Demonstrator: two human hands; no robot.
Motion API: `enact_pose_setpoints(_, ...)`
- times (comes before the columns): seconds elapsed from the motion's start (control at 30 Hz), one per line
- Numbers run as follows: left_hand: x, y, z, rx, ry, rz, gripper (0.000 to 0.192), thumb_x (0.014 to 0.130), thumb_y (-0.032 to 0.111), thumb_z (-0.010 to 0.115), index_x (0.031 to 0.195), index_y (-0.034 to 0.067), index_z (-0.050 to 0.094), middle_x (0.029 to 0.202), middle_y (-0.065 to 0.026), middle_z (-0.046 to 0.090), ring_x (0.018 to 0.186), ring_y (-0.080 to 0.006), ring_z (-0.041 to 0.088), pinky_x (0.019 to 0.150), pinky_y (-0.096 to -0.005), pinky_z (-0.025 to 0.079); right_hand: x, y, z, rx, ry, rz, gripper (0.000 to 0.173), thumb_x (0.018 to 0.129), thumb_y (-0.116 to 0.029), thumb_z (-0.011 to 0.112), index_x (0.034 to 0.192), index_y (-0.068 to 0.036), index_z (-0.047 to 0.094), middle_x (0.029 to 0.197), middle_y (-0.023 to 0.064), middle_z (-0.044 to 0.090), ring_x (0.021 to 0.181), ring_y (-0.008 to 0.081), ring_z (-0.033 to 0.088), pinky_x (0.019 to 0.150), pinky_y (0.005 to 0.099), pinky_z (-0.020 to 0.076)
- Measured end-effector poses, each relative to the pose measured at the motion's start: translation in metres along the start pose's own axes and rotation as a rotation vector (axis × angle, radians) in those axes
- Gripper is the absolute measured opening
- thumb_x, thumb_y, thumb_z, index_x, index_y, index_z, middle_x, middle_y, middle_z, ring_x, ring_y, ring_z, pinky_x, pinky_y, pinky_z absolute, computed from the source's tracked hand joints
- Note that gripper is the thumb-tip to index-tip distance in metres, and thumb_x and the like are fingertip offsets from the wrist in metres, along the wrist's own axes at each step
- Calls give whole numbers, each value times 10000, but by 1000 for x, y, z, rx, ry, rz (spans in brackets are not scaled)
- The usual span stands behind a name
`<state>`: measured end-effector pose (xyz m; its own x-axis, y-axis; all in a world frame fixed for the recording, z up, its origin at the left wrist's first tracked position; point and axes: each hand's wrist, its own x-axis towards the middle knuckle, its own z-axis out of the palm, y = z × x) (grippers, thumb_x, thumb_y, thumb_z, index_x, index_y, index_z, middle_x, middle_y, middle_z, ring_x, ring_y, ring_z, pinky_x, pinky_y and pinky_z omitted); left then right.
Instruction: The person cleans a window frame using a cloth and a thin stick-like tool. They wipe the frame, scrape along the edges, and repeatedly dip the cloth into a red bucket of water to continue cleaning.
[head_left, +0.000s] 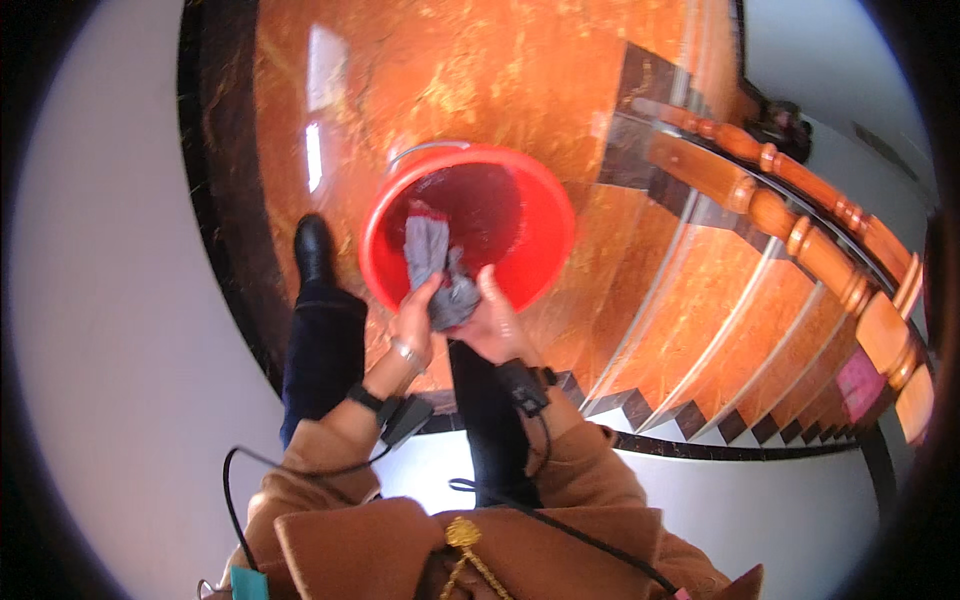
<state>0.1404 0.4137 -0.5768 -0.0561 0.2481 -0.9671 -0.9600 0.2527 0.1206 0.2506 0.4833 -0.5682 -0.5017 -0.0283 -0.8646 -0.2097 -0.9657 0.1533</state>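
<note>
A red plastic bucket (553, 247) stands on the floor before me with dark water (487, 199) in it. Over its near rim I hold a wet grey cloth (427, 244) with a dark red edge. One end of the cloth hangs down into the bucket; the rest is bunched between my hands. My left hand (415, 319) grips the bunch from the left, thumb on top. Palm up and thumb raised, my right hand (495, 322) supports the bunch from the right. The fingers beneath the cloth are hidden.
Stairs (720, 300) descend at the right beside a turned wooden balustrade (780, 217). A pink cloth (862, 382) lies near the lower steps. A white wall (135, 300) rises on the left. Black cables (232, 480) run from the devices on my wrists. My left shoe (313, 247) is beside the bucket.
</note>
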Motion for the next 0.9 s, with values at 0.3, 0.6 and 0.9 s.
enact_pose_setpoints(0.3,-44,10,2,1880,-29,982,452,792,206,638,1167,-31,552,1012,-175,567,895,-398,524,819,-472,447,-1,21,9,-156,99,-244,445,951,-234,575,1343,-48,476,1194,64,607,1084,197,584,984,348,445)
enact_pose_setpoints(0.6,-13,12,-41,75,-140,62,423,927,180,623,1306,39,503,1279,-87,578,1123,-211,567,987,-361,447,-51,16,26,146,9,-222,389,960,-322,473,1236,-57,543,1169,106,622,951,240,642,793,378,532)
enact_pose_setpoints(0.9,-7,-3,-11,-333,-818,-229,731,911,586,479,1411,57,410,1392,-129,498,1243,-319,503,1085,-500,367,-80,22,27,359,-181,-63,396,919,-187,567,1293,-89,484,1096,97,617,799,232,635,584,338,514)
